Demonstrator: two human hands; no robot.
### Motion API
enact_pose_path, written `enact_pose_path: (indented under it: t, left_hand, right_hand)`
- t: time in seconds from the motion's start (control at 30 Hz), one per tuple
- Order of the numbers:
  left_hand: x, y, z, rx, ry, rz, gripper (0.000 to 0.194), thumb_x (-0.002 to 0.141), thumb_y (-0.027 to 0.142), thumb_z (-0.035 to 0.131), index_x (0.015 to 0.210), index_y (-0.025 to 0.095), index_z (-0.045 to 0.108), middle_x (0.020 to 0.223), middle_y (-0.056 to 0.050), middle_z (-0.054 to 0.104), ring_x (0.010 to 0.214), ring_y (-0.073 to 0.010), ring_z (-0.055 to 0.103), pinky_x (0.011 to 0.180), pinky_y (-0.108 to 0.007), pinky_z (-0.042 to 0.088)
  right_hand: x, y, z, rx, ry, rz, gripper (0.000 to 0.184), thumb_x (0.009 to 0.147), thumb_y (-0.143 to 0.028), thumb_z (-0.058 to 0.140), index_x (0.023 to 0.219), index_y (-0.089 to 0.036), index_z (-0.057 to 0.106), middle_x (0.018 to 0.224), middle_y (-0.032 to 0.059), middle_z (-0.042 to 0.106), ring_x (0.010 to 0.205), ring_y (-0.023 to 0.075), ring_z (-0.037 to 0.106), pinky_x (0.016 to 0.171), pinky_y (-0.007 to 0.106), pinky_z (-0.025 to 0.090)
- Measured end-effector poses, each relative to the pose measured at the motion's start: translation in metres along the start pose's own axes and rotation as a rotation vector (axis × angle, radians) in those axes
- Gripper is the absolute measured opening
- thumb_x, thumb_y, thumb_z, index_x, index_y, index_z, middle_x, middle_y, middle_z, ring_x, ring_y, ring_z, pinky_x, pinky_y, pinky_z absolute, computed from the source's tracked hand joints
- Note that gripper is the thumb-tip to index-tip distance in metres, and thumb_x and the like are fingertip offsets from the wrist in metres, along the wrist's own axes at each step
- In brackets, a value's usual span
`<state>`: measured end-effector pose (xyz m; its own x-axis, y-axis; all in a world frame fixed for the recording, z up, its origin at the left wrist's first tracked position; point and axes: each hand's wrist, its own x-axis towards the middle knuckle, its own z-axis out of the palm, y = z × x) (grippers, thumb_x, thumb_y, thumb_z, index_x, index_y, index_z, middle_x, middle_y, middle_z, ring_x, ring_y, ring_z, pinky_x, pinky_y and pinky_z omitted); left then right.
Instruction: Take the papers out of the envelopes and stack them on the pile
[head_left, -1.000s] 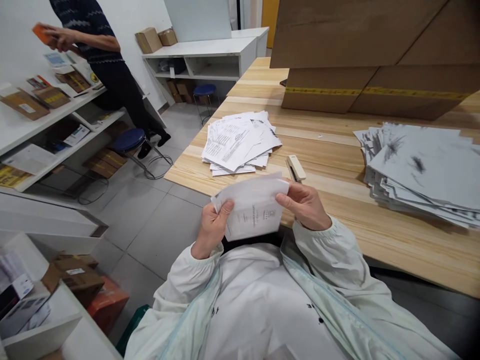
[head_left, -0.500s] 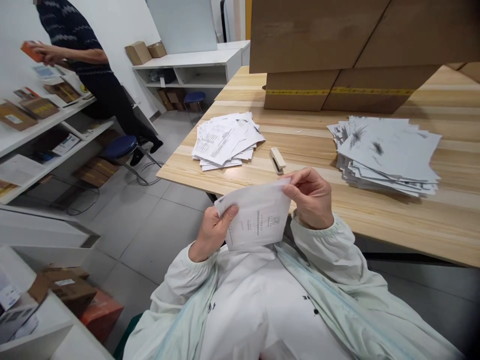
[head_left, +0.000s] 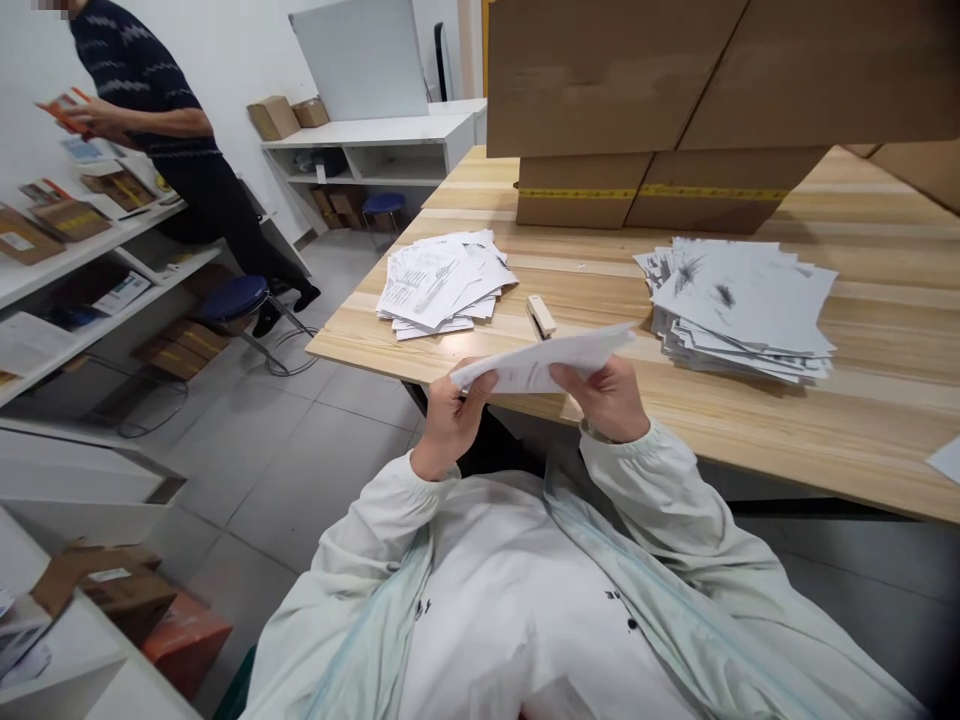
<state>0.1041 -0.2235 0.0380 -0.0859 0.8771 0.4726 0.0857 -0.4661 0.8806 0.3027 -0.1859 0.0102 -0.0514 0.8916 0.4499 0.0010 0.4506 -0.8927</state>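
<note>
I hold a set of white printed sheets (head_left: 540,362) in both hands, tipped almost flat at the near edge of the wooden table (head_left: 750,440). My left hand (head_left: 450,425) pinches the left end with the thumb on top. My right hand (head_left: 607,400) grips the sheets from below near the middle. Just beyond the sheets a cream stapler (head_left: 541,315) lies on the table. A loose pile of printed papers (head_left: 442,282) lies to the stapler's left, and a thicker stack of face-down papers (head_left: 739,305) to its right.
Big cardboard boxes (head_left: 652,110) stand stacked at the table's far side. Another person (head_left: 150,110) stands at the left by white shelves (head_left: 82,250), holding an orange item. A blue stool (head_left: 236,298) stands on the grey floor. Boxes (head_left: 112,590) sit at the lower left.
The sheets were held upright facing me; now both hands have tipped them nearly flat and lifted them toward the table edge. The view has shifted slightly right.
</note>
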Motion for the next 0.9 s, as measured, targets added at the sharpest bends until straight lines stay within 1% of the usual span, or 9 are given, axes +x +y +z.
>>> enact_pose_path:
  t: [0.07,0.13,0.23,0.33,0.43,0.53,0.63,0.73,0.9]
  left_hand:
    - [0.002,-0.012,0.003,-0.006,0.044,-0.081,0.034,0.086,0.051,0.068,0.095,0.021,0.08,0.09,-0.005,0.078,0.094,-0.0253,0.07,0.09,-0.038,0.055]
    - [0.004,-0.014,0.006,-0.019,0.043,-0.111,0.035,0.085,0.052,0.069,0.095,0.02,0.079,0.091,-0.005,0.078,0.095,-0.0259,0.07,0.09,-0.038,0.055]
    - [0.006,-0.005,0.012,-0.046,-0.004,-0.129,0.032,0.086,0.049,0.068,0.093,0.02,0.078,0.091,-0.004,0.077,0.09,-0.0236,0.07,0.083,-0.035,0.056]
    - [0.004,0.003,0.025,-0.107,-0.003,-0.153,0.026,0.087,0.045,0.069,0.094,0.021,0.075,0.089,-0.002,0.076,0.081,-0.0186,0.068,0.073,-0.029,0.055]
    - [0.003,0.008,0.038,-0.122,0.055,-0.056,0.019,0.088,0.041,0.07,0.091,0.023,0.073,0.084,-0.001,0.073,0.079,-0.016,0.065,0.076,-0.027,0.053]
    - [0.012,0.011,0.044,-0.074,0.114,0.114,0.018,0.086,0.04,0.072,0.086,0.023,0.073,0.083,-0.001,0.071,0.083,-0.0173,0.065,0.083,-0.03,0.053]
    - [0.027,0.008,0.042,-0.075,0.151,0.153,0.023,0.082,0.045,0.075,0.085,0.022,0.073,0.085,-0.002,0.069,0.088,-0.0191,0.066,0.087,-0.032,0.052]
    - [0.034,-0.006,0.036,-0.094,0.127,0.067,0.027,0.083,0.048,0.072,0.085,0.021,0.071,0.086,-0.002,0.068,0.092,-0.0199,0.066,0.088,-0.031,0.051]
    - [0.027,-0.034,0.029,-0.067,0.068,0.003,0.023,0.085,0.044,0.071,0.092,0.021,0.07,0.089,-0.003,0.071,0.093,-0.02,0.066,0.09,-0.031,0.051]
  right_hand:
    - [0.001,0.01,-0.001,-0.03,0.023,0.054,0.037,0.08,-0.053,0.075,0.096,-0.02,0.075,0.097,0.0063,0.077,0.087,0.0238,0.071,0.079,0.038,0.057]
    - [0.002,0.008,-0.005,-0.057,0.052,0.053,0.041,0.08,-0.056,0.073,0.099,-0.02,0.075,0.095,0.0065,0.077,0.085,0.0229,0.07,0.077,0.037,0.057]
    - [0.0,-0.012,-0.015,-0.113,0.128,0.008,0.038,0.081,-0.057,0.073,0.093,-0.021,0.075,0.083,0.0044,0.075,0.071,0.0193,0.066,0.064,0.033,0.055]
    - [-0.007,-0.029,-0.026,-0.191,0.246,-0.03,0.027,0.082,-0.051,0.073,0.082,-0.023,0.074,0.072,0.0009,0.071,0.058,0.0154,0.059,0.052,0.029,0.048]
    - [-0.013,-0.033,-0.033,-0.211,0.421,-0.144,0.013,0.083,-0.04,0.075,0.081,-0.026,0.074,0.071,-0.0021,0.069,0.059,0.015,0.058,0.056,0.029,0.049]
    - [-0.01,-0.027,-0.034,-0.165,0.558,-0.334,0.01,0.082,-0.036,0.077,0.082,-0.027,0.073,0.074,-0.0022,0.068,0.069,0.0178,0.063,0.073,0.036,0.054]
    - [0.0,-0.02,-0.029,-0.168,0.553,-0.368,0.015,0.083,-0.039,0.075,0.087,-0.024,0.074,0.082,0.0012,0.071,0.082,0.0219,0.068,0.085,0.041,0.053]
    - [0.008,-0.011,-0.022,-0.209,0.488,-0.295,0.02,0.084,-0.041,0.073,0.085,-0.021,0.073,0.079,0.0037,0.072,0.083,0.0218,0.068,0.079,0.039,0.055]
    - [0.01,0.009,-0.014,-0.195,0.422,-0.221,0.026,0.081,-0.048,0.076,0.087,-0.023,0.072,0.085,0.0064,0.074,0.079,0.0227,0.068,0.077,0.041,0.057]
